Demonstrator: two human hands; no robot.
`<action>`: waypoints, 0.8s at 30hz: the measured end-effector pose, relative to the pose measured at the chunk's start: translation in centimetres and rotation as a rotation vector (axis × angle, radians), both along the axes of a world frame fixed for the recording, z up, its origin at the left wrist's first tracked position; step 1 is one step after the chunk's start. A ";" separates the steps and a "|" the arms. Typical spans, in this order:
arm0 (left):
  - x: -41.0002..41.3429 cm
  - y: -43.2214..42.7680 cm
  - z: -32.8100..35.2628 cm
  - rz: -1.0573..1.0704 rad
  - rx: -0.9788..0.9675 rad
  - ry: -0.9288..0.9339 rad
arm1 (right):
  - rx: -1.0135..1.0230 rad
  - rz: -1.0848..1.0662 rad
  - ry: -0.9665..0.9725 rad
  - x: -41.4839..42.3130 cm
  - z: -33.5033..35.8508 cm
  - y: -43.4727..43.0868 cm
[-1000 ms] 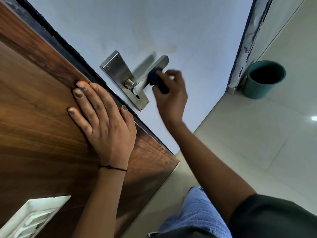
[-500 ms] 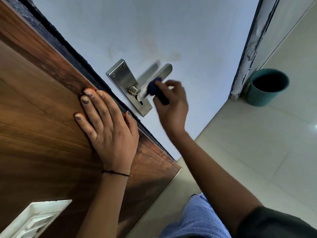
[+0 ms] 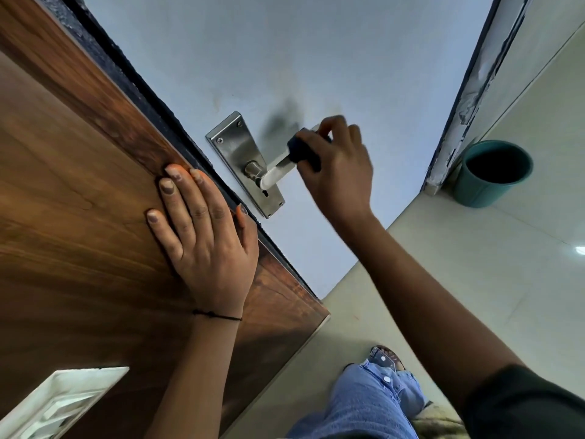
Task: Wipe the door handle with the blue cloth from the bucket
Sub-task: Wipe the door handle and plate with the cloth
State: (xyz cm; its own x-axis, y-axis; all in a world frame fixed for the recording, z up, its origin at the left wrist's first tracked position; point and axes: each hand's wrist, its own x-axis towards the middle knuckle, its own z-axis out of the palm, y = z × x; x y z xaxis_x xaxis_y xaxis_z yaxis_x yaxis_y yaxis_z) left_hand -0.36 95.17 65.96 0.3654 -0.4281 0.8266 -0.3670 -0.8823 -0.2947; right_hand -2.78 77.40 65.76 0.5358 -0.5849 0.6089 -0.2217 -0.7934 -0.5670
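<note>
A steel lever door handle (image 3: 274, 172) on a long backplate (image 3: 234, 150) is fixed to the pale blue door. My right hand (image 3: 340, 166) is closed around a dark blue cloth (image 3: 302, 150) that is wrapped over the outer half of the lever; the lever's tip is hidden under hand and cloth. My left hand (image 3: 202, 229) lies flat with fingers spread on the brown wooden panel (image 3: 63, 201), just left of the door edge, holding nothing. A teal bucket (image 3: 493, 175) stands on the floor at the right by the door frame.
A white switch plate (image 3: 60, 403) sits at the lower left of the wooden panel. Pale floor tiles (image 3: 474, 280) stretch to the right. My jeans leg (image 3: 367, 403) and a sandal are at the bottom. A chipped door frame (image 3: 468, 90) rises beside the bucket.
My right hand has slid the cloth outward along the lever toward its tip, baring the part near the pivot. The left hand stays pressed on the wood.
</note>
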 end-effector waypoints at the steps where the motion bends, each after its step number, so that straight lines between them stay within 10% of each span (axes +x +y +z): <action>1: 0.0 0.0 -0.1 0.000 0.000 -0.003 | 0.026 -0.002 0.019 0.1 0.2 -0.8; 24: 0.0 -0.1 0.1 0.034 0.035 -0.034 | 2.304 0.994 -0.259 0.4 -1.6 -0.1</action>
State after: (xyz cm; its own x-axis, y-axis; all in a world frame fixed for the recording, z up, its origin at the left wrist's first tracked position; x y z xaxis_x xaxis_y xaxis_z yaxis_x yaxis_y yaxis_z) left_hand -0.36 95.09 66.07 0.3524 -0.4452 0.8232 -0.3268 -0.8828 -0.3375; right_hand -2.36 77.29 64.20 0.9693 0.1288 -0.2096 -0.1748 0.9601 -0.2184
